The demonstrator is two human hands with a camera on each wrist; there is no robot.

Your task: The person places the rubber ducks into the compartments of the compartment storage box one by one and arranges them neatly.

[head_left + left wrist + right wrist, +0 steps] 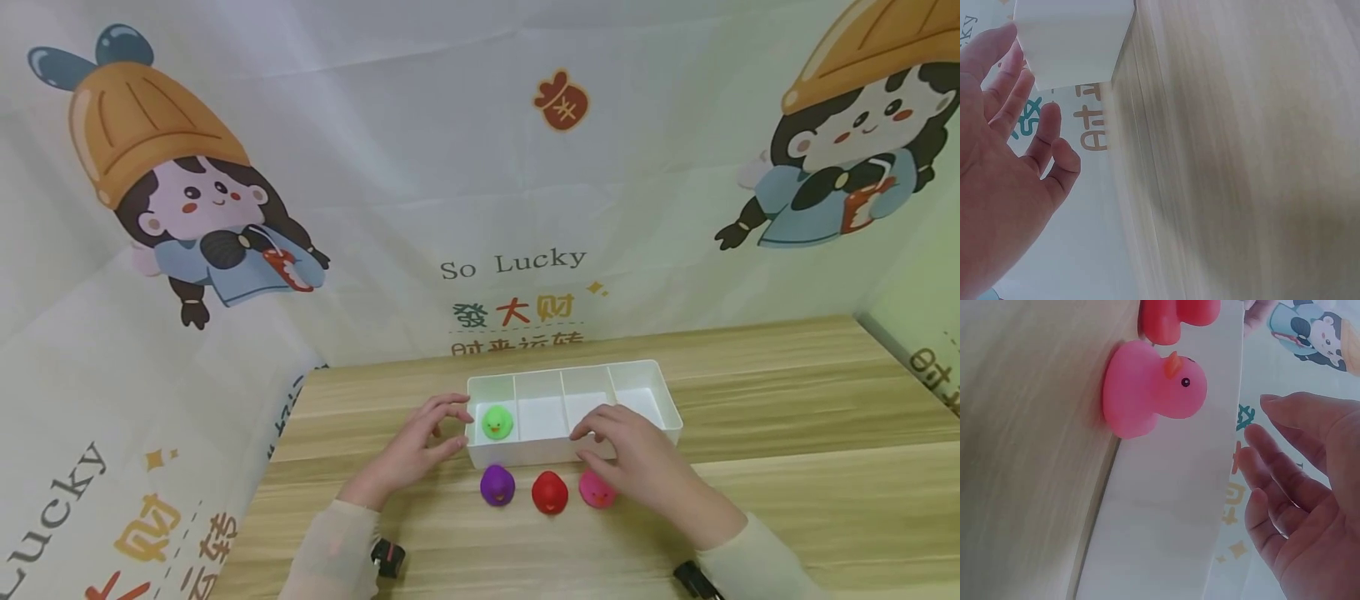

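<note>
A white box (pixel 540 451) with compartments in a row stands on the table, a green rubber duck (pixel 497 422) in its leftmost one. Along its front side sit a purple duck (pixel 497 486), a red duck (pixel 550 492) and a pink duck (pixel 596 489). My left hand (pixel 417 443) is at the box's left end, fingertips right at the wall, fingers relaxed. Over the front rim near the pink duck hovers my right hand (pixel 637 454), its fingers loosely bent with nothing between them. The right wrist view shows the pink duck (pixel 1147 390) below that hand.
The wooden table (pixel 787 400) reaches back to a printed cloth (pixel 390 208) hung behind and at the sides. A small black device (pixel 387 557) is at the left wrist, another black device (pixel 696 578) at the right wrist.
</note>
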